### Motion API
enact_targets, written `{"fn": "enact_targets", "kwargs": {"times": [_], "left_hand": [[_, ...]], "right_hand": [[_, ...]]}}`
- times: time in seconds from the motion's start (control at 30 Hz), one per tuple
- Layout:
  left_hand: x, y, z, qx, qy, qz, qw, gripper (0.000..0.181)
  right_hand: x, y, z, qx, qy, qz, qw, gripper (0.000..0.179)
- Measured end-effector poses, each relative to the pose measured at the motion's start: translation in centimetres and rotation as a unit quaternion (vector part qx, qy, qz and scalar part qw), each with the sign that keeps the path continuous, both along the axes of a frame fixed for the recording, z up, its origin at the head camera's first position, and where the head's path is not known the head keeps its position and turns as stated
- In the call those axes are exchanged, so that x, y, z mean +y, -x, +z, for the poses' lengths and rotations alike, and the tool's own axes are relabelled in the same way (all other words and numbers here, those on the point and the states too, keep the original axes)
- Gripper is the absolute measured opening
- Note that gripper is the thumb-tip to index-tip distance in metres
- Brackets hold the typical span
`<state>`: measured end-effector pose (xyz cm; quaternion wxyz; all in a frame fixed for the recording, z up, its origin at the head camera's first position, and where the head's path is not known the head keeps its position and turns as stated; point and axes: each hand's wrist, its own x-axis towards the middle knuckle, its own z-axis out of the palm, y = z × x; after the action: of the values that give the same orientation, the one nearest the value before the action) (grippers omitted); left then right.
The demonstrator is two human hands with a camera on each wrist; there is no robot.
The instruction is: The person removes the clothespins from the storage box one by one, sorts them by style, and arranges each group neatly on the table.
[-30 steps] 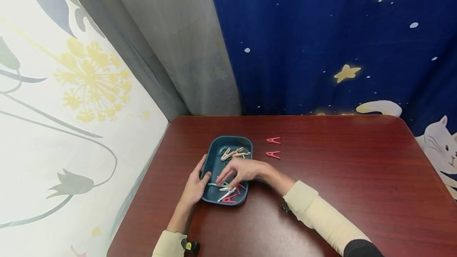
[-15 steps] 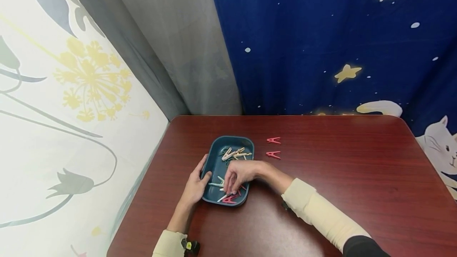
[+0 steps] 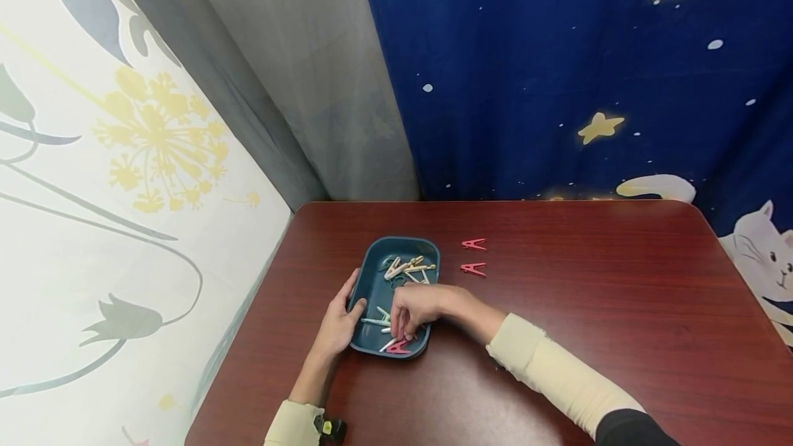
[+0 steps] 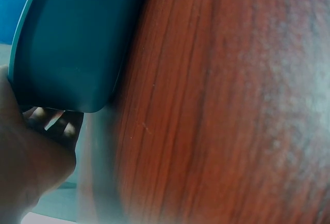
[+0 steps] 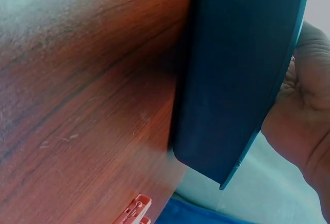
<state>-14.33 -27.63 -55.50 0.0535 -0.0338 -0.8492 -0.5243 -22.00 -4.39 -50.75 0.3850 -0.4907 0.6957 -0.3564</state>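
Observation:
A dark teal tray (image 3: 374, 288) stands on the table, with its outer wall (image 4: 72, 43) filling the upper part of the left wrist view. My left hand (image 3: 336, 322) grips its left side, thumb over the rim and fingers outside. Inside the tray my right hand (image 3: 421, 305) reaches down, fingers bent toward a pink clothespin (image 3: 398, 347) and a white one (image 3: 387, 345) at the near end. Whether the fingertips pinch one is hidden. Pale green clothespins (image 3: 374, 321) lie beside the hand. Cream clothespins (image 3: 396, 267) are heaped at the tray's far end.
Two pink clothespins, one farther (image 3: 473, 244) and one nearer (image 3: 473, 269), lie on the table right of the tray. The brown wooden table (image 3: 588, 294) stretches right. A patterned wall (image 3: 155, 143) borders its left side, and a blue curtain (image 3: 526, 88) hangs behind.
My right hand has lowered toward the pink and white clothespins at the tray's near end, its fingers drawing closer together. The left hand keeps its grip on the tray.

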Motion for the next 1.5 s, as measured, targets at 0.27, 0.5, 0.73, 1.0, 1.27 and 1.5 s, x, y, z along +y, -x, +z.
{"fn": "enact_targets", "kwargs": {"times": [0.27, 0.5, 0.73, 1.0, 1.27, 1.5], "left_hand": [[0.0, -0.1, -0.1, 0.003, 0.016, 0.002, 0.9999, 0.067], [0.0, -0.1, 0.1, -0.017, 0.002, 0.0, 0.9999, 0.068], [0.0, -0.2, 0.2, -0.022, -0.002, -0.002, 0.9998, 0.068], [0.0, -0.1, 0.0, -0.021, -0.004, 0.001, 0.9998, 0.068], [0.0, -0.2, -0.1, -0.019, 0.009, 0.006, 0.9998, 0.069], [0.0, 0.0, 0.0, -0.013, 0.009, 0.004, 0.9999, 0.072]], "right_hand": [[-0.4, -0.6, -0.4, 0.098, -0.025, 0.001, 0.9949, 0.024], [-0.4, -1.0, -0.6, 0.161, -0.023, 0.002, 0.9866, 0.022], [-0.4, -0.4, -0.8, 0.156, 0.023, 0.021, 0.9873, 0.025], [0.1, 0.4, -0.7, 0.025, 0.077, 0.024, 0.9964, 0.02], [0.6, 1.0, -1.0, -0.064, 0.141, -0.023, 0.9877, 0.018], [1.0, 1.5, -1.6, -0.095, 0.235, -0.125, 0.9592, 0.014]]}}
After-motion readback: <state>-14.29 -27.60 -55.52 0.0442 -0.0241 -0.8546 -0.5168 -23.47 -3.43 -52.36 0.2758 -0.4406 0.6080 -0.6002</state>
